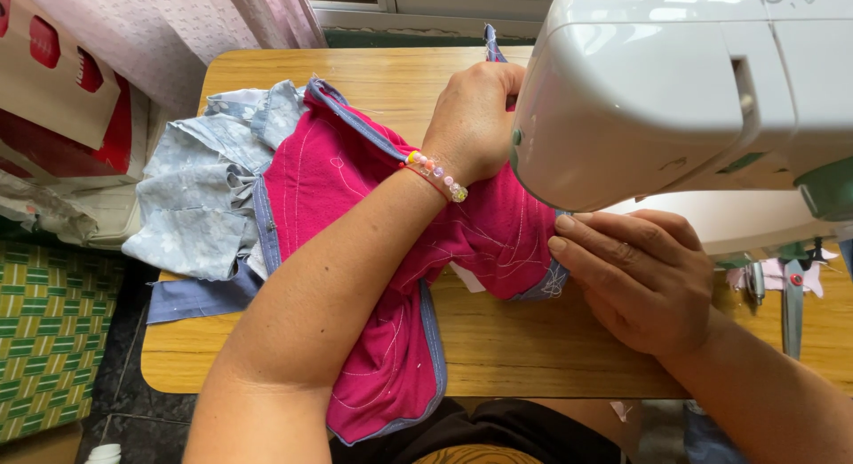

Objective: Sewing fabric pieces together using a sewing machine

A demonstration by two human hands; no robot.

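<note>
A bright pink cloth (pixel 338 184) with a blue-grey edge band and white stitch lines lies across the wooden table (pixel 498 340) and hangs over its near edge. My left hand (pixel 471 117), with a bead bracelet at the wrist, rests flat on the cloth behind the head of a white sewing machine (pixel 675 91). My right hand (pixel 644 277) presses the cloth's edge with flat fingers in front of the machine. The needle is hidden by the machine's head.
A light blue flowered cloth (pixel 200 193) lies bunched at the table's left. Scissors (pixel 791 304) and small pink scraps sit at the right under the machine. A green checked mat (pixel 44 331) covers the floor at left, beside a red and cream box (pixel 62 108).
</note>
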